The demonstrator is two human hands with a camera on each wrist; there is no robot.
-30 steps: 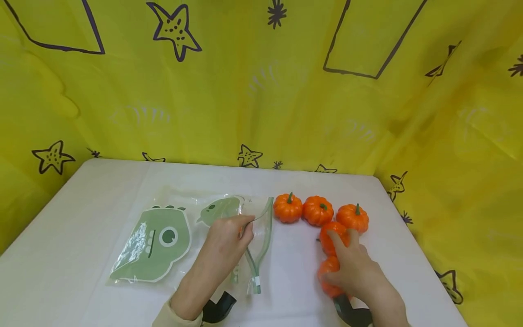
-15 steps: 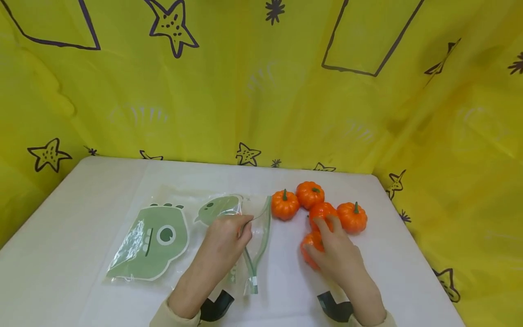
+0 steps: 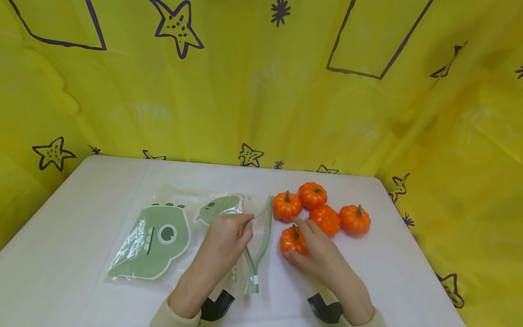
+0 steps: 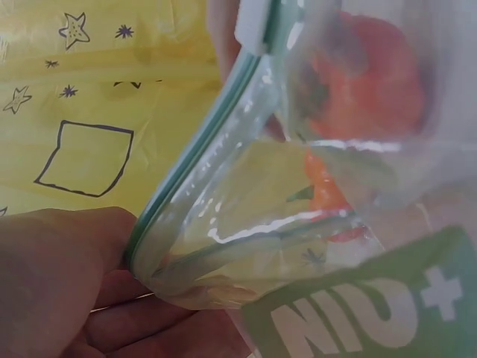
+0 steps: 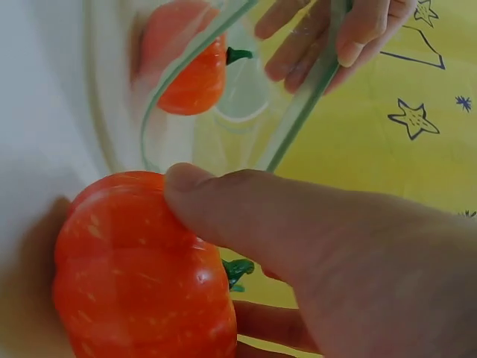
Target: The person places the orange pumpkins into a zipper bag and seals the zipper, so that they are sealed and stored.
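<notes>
My left hand (image 3: 229, 238) pinches the upper edge of a clear zip bag (image 3: 149, 243) with green dinosaur prints, and the bag's mouth gapes toward the right. Its green zip strip (image 5: 304, 115) bows apart in the right wrist view. My right hand (image 3: 324, 256) holds a small orange toy pumpkin (image 3: 292, 243) with a green stem, just right of the bag's mouth. The thumb (image 5: 223, 201) lies across the pumpkin's side, and the fingers are partly hidden behind it. Another pumpkin (image 3: 287, 206) stands close to the bag's right edge.
Beyond my right hand, three more pumpkins sit in a cluster: one at the back (image 3: 312, 195), one in the middle (image 3: 325, 220) and one at the right (image 3: 355, 220). A white table (image 3: 400, 272) lies beneath everything, backed by a yellow cloth (image 3: 229, 91) with drawn stars.
My right hand has moved left toward the bag, bringing the near pumpkin with it. The middle and back pumpkins have shifted left and away. My left hand keeps its place on the bag.
</notes>
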